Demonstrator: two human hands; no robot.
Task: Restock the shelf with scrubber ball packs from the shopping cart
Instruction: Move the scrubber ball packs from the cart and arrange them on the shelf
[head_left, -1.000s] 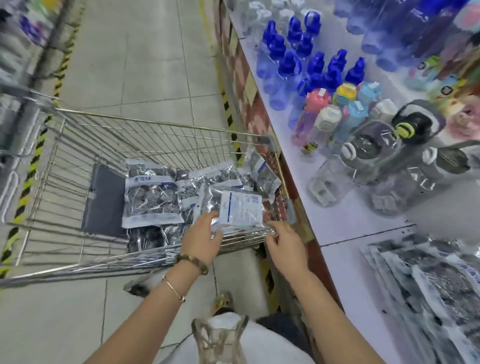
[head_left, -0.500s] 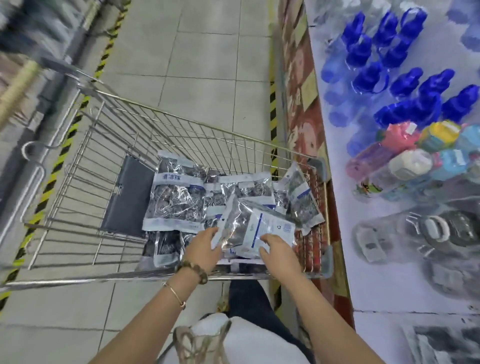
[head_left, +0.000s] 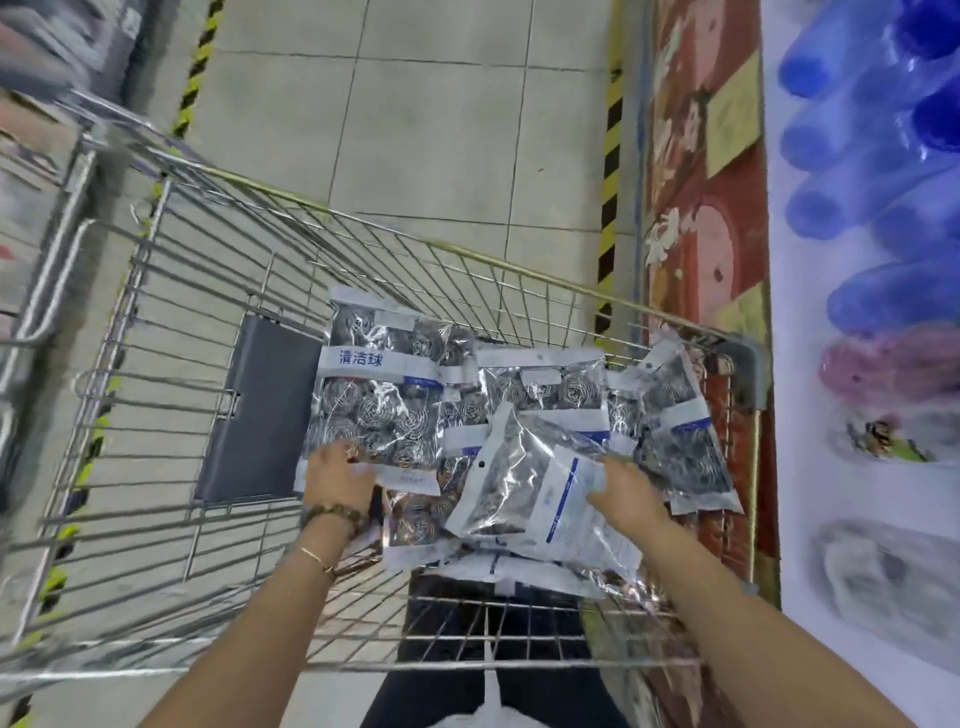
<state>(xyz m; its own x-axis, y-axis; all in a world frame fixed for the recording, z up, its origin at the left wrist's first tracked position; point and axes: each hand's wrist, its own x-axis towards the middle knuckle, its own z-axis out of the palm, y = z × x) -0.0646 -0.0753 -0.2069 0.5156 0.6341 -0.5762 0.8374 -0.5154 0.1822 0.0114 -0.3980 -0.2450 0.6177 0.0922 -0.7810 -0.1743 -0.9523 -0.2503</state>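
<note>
Several clear packs of steel scrubber balls lie heaped in the right half of a wire shopping cart (head_left: 156, 291). My right hand (head_left: 621, 491) grips the right edge of a tilted pack (head_left: 524, 493) that lies on top of the heap. My left hand (head_left: 337, 475) rests on the lower edge of a large pack with a blue label (head_left: 382, 400) at the heap's left; its fingertips curl at that edge. The white shelf (head_left: 800, 415) runs along the right side of the view.
Blue, pink and clear bottles (head_left: 878, 218) stand blurred on the shelf. A grey flap (head_left: 260, 410) lies in the cart's left half. Tiled aisle floor (head_left: 415, 130) with yellow-black tape stretches ahead, and another blurred shelf unit (head_left: 36, 104) stands at the left.
The view has swung left and down over the cart. My left hand let go of the tilted pack and moved left onto the large blue-labelled pack. My right hand kept the tilted pack.
</note>
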